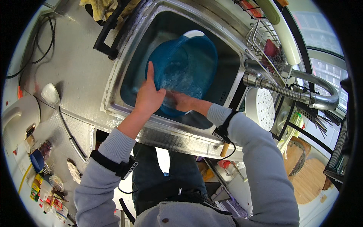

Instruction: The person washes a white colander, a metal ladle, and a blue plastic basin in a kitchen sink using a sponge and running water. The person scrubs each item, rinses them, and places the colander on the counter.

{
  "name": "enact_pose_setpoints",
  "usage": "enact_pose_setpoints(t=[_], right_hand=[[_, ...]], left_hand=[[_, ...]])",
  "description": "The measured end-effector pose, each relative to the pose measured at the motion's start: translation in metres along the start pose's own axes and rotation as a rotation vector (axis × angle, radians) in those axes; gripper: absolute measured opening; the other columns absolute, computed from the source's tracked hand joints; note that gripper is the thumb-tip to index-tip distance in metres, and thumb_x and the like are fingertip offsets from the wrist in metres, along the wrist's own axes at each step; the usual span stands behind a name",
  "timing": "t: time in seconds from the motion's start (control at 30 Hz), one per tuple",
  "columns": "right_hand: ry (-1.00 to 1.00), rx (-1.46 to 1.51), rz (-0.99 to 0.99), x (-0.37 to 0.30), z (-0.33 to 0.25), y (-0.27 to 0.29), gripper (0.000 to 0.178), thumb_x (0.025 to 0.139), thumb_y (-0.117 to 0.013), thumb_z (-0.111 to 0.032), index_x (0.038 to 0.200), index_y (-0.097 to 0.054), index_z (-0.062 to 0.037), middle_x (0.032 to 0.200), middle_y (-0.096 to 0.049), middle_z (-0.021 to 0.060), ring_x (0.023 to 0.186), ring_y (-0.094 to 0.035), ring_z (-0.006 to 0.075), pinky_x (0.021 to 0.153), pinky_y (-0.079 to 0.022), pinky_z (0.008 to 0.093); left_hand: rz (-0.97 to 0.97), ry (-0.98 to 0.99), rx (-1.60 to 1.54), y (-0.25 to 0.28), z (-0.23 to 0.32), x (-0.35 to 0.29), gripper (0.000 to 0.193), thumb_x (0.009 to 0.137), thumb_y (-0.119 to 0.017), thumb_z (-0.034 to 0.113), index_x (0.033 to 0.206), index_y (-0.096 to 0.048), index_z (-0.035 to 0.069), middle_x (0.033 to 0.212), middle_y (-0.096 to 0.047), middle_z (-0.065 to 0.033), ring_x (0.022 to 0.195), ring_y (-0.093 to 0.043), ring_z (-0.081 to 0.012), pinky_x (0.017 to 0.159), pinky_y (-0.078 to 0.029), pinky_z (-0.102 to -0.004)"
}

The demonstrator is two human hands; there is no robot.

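A blue plastic basin [209,56] with white handle patches sits tilted in the metal sink, with churning water inside. At its near left rim is my left hand [149,95], its index finger stretched along the basin's side and its thumb over the edge; it grips the rim. My right hand [180,101] reaches into the basin at the near side, close to my left thumb. Splashing water blurs its fingers, so whatever they may hold is hidden. Both forearms wear grey sleeves with black wrist straps.
The sink's metal rim [109,90] surrounds the basin. On the right are a curved faucet [325,100], a wire rack [261,36] and a white perforated round tray [260,108]. A long-handled ladle [64,117] lies on the left counter. A black handle [104,43] juts near the sink's far-left corner.
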State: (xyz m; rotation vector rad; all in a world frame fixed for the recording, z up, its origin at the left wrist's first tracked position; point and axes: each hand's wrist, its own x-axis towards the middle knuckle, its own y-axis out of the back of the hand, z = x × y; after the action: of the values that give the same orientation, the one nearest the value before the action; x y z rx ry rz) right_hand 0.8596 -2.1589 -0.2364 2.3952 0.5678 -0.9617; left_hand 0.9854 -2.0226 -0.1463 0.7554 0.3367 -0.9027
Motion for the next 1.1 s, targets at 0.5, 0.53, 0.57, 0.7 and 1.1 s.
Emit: enact_pose_setpoints(t=[0.5,0.53,0.57,0.7,1.1], right_hand=[[-0.193,-0.568,0.697,0.007,0.054,0.098,0.035,0.087,-0.062,-0.01,0.121,-0.056,-0.006,0.127,-0.05,0.0232,0.107,-0.059,0.0386,0.085,-0.054,0.0424],[-0.182,-0.436,0.833,0.018,0.044,0.104,0.04,0.087,-0.062,-0.01,0.126,-0.052,-0.0068,0.127,-0.05,0.0232,0.109,-0.058,0.038,0.088,-0.053,0.0425],[-0.095,-0.254,0.897,0.031,0.032,0.103,0.043,0.087,-0.062,-0.007,0.128,-0.05,-0.0064,0.128,-0.049,0.0236,0.11,-0.057,0.0388,0.089,-0.052,0.0429],[0.225,-0.235,0.894,0.061,-0.009,0.07,0.046,0.085,-0.06,0.001,0.129,-0.047,-0.0073,0.133,-0.047,0.0211,0.118,-0.052,0.0392,0.097,-0.049,0.0442],[-0.211,-0.808,0.299,0.013,0.048,0.038,0.032,0.088,-0.061,-0.015,0.12,-0.057,-0.0122,0.127,-0.052,0.0149,0.113,-0.054,0.0335,0.086,-0.052,0.0458]], left_hand=[[-0.123,0.193,-0.293,-0.004,0.001,-0.003,0.092,0.084,-0.056,0.009,0.153,0.005,0.016,0.119,-0.058,-0.0289,0.097,-0.065,-0.0371,0.078,-0.055,-0.0391],[-0.142,0.224,-0.339,-0.006,0.001,-0.003,0.092,0.084,-0.056,0.009,0.153,0.005,0.015,0.117,-0.059,-0.0282,0.094,-0.066,-0.036,0.073,-0.057,-0.0378],[-0.139,0.23,-0.337,-0.008,0.001,-0.001,0.092,0.084,-0.056,0.009,0.153,0.005,0.015,0.118,-0.059,-0.0277,0.093,-0.066,-0.0352,0.07,-0.057,-0.037],[-0.143,0.283,-0.4,-0.015,-0.007,0.004,0.091,0.085,-0.055,0.009,0.153,0.005,0.015,0.123,-0.056,-0.0261,0.094,-0.066,-0.0338,0.067,-0.059,-0.0374],[-0.069,0.284,-0.608,-0.009,-0.011,0.002,0.088,0.085,-0.053,0.005,0.153,0.001,0.019,0.135,-0.047,-0.0234,0.106,-0.061,-0.0351,0.07,-0.061,-0.043]])
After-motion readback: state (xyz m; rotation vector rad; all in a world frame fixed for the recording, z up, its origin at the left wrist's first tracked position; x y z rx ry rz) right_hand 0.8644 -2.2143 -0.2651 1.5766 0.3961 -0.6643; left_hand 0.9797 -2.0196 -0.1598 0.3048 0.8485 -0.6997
